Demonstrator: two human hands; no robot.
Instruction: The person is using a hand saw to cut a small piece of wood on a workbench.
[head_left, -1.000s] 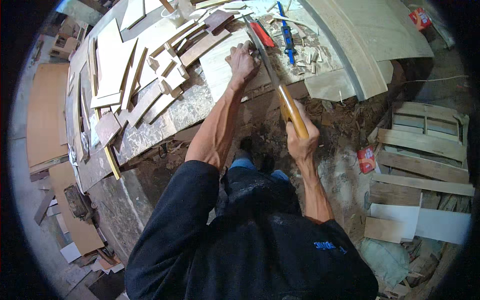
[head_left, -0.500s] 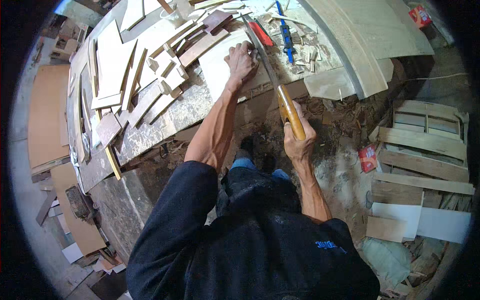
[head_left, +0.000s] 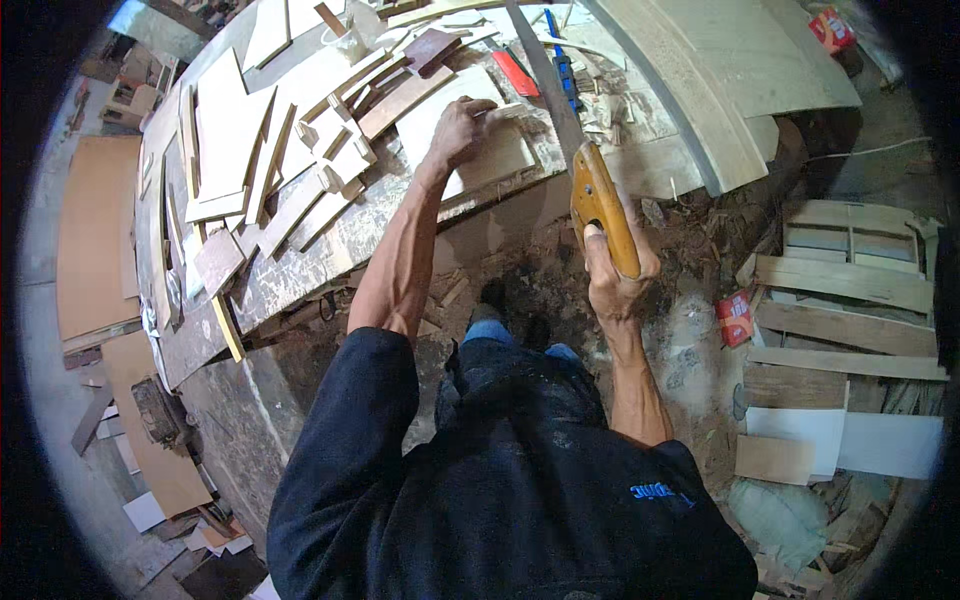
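My right hand [head_left: 617, 278] is wrapped round the yellow wooden handle of a handsaw [head_left: 545, 75], whose long blade points away over the workbench [head_left: 345, 238]. Over a pale wooden board [head_left: 500, 165] at the bench's near edge is my left hand [head_left: 463, 132], its fingers closed. At its fingertips shows a small pale wood strip [head_left: 511, 112], apparently pinched there. The saw blade is to the right of this hand, apart from the board's edge. Beyond lie a red flat tool [head_left: 514, 74] and a blue and black tool [head_left: 564, 75], partly covered by the blade.
Many wood offcuts [head_left: 335, 150] are heaped on the bench's left side. A curved panel [head_left: 700, 100] lies at the right. Slatted wooden frames [head_left: 845, 290] and a red packet [head_left: 735, 318] are on the floor at right. Brown sheets [head_left: 98, 230] stand at far left.
The saw has come away from the board, shifting right, and its handle has turned to show more of its side. My left hand has moved slightly left, with a small strip now at its fingertips.
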